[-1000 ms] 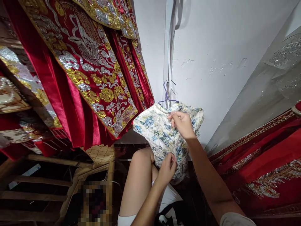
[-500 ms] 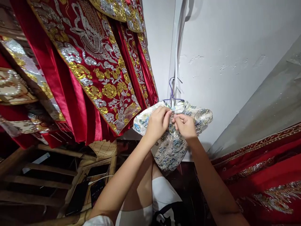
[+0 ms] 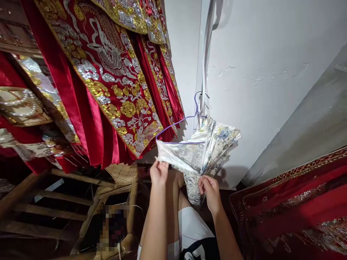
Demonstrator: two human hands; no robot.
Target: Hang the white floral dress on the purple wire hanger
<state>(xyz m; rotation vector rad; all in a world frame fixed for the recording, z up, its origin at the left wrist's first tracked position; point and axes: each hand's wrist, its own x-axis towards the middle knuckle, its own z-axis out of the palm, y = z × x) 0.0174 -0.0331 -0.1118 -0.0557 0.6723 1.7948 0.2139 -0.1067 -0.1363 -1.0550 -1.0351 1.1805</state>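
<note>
- Head view: floral garment [image 3: 193,153] hanging in front of the white wall [image 3: 257,47] on a thin purple hanger [image 3: 181,143], whose left arm shows bare.
- Left hand [image 3: 159,173] pinches its pale edge near the hanger's left end; right hand [image 3: 210,189] pinches gathered cloth lower down; each grip is narrow.
- Crinkled cloth looks light, soft, easily creased; edges or seams seem the safest hold.
- Alongside: glossy red pleats [image 3: 90,135], sequinned panel [image 3: 116,77].

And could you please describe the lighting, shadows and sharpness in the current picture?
In the head view, the white wall is bright while the bamboo chair sits in gloom; there, a soft shadow falls right of the floral garment and sequins glint on the red embroidered garment; in the same view, the beaded red cloth looks smeared and a pixelated patch hides detail.
</note>
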